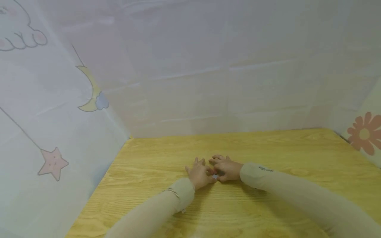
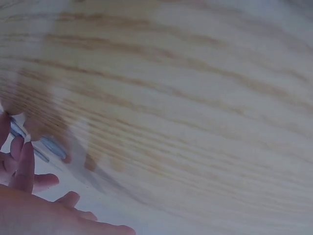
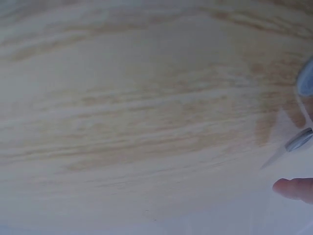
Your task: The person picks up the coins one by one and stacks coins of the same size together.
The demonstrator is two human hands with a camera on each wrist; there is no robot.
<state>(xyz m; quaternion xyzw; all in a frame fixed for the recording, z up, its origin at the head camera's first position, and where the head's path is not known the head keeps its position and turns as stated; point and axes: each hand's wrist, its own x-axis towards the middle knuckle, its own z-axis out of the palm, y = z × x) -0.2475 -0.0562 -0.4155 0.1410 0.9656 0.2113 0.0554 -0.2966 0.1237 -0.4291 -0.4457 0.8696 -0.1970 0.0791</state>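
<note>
Both hands meet near the middle of the table, around a small pale grey-blue thing mostly covered by the fingers. My left hand pinches its near side between thumb and forefinger, with the other fingers spread. From the right, my right hand holds it with curled thumb and forefinger. In the left wrist view, rounded grey-blue parts show beyond the left hand, with a whitish bit at its fingertips. A rounded blue-grey part and a slim grey part show at the right wrist view's edge; the thing's kind I cannot tell.
The wood-grain table runs back to a pale sheet wall. On the left stands a sheet printed with a moon and a star. At the right is one with a flower print.
</note>
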